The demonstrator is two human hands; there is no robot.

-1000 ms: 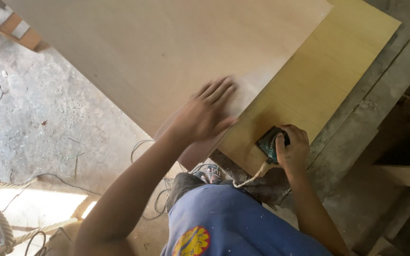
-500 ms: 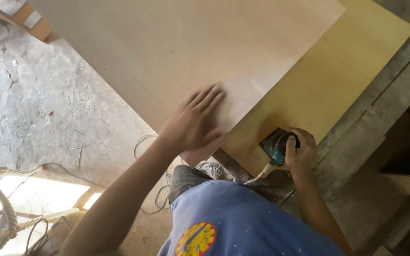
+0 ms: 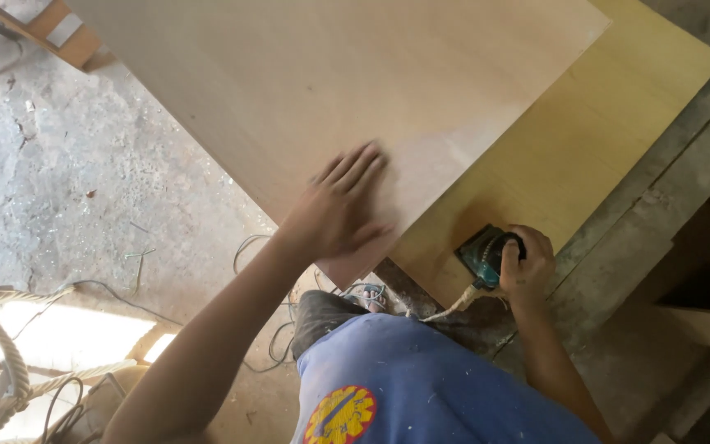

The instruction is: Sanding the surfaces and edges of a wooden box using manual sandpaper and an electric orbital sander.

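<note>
We saw a small green sander (image 3: 485,253) at the near corner of a yellow board (image 3: 585,140), our right hand (image 3: 527,265) curled tightly around it. A frayed cord (image 3: 452,306) ran from it toward our body. Our left hand (image 3: 340,210) lay flat, fingers spread, on one pale plywood sheet (image 3: 314,82) that overlapped the board. Both panels rested on a grey workbench (image 3: 643,247). Below lay a dusty concrete floor (image 3: 84,189) with one thick rope (image 3: 2,353) and loose wires (image 3: 265,247).
</note>
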